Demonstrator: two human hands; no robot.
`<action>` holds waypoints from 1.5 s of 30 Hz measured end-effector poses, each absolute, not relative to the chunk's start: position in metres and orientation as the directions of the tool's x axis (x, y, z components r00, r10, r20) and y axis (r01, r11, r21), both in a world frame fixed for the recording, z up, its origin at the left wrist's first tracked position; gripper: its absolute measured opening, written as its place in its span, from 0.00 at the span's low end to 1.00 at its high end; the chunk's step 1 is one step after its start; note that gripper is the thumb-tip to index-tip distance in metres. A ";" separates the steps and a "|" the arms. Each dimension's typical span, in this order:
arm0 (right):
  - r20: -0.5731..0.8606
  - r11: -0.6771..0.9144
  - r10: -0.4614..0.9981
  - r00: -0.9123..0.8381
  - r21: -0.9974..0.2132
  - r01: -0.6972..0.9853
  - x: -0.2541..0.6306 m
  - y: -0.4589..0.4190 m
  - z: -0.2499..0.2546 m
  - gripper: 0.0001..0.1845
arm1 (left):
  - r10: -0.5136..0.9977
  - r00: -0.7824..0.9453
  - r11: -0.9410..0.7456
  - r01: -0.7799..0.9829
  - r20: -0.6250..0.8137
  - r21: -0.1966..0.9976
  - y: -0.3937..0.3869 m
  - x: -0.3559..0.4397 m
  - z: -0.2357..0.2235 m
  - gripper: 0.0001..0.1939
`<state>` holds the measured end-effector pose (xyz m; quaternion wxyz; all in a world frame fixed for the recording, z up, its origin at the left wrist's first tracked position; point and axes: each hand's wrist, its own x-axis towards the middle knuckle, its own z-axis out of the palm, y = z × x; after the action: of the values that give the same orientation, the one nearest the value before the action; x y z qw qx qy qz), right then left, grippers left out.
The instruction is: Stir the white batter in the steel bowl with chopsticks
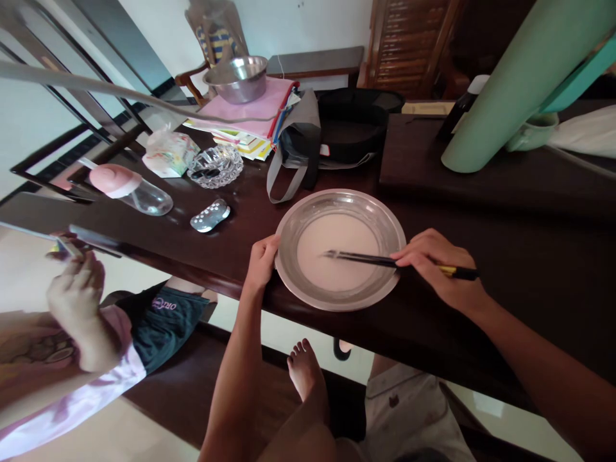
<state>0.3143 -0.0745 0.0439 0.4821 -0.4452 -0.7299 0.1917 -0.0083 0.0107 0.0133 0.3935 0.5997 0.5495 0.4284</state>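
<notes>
The left hand point(262, 262) grips the left rim of a metal basin point(290, 269), while the right hand point(436, 263), reaching in from the right, pinches dark chopsticks point(368, 258), tips in milky liquid point(337, 231). The basin sits between the hands on a dark wooden table point(510, 256). Beyond the left hand lie a controller point(210, 215), glass dish point(224, 170) and pink-topped bottle point(132, 189); beyond the right, a green cylinder point(491, 96). Farther ahead is a white wall point(312, 29); far left, another person's raised hand point(77, 289).

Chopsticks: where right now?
Head view, right of centre: the chopsticks are in the right hand, reaching over the bowl's right rim, tips at the pale liquid.
</notes>
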 end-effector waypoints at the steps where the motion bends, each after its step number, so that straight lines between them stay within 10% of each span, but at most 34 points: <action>1: 0.528 0.503 0.844 -0.089 -0.725 0.470 0.315 -0.074 0.043 0.13 | 0.997 0.026 -0.081 0.325 0.077 0.942 0.010 -0.008 0.014 0.21; 45: 0.518 0.525 0.845 -0.136 -0.751 0.401 0.314 -0.077 0.044 0.16 | 0.998 0.023 -0.068 0.357 0.064 0.932 0.011 -0.007 0.016 0.21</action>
<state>0.3143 -0.0769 0.0436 0.4946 -0.4327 -0.7196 0.2243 -0.0071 0.0109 0.0156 0.3865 0.6020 0.5627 0.4144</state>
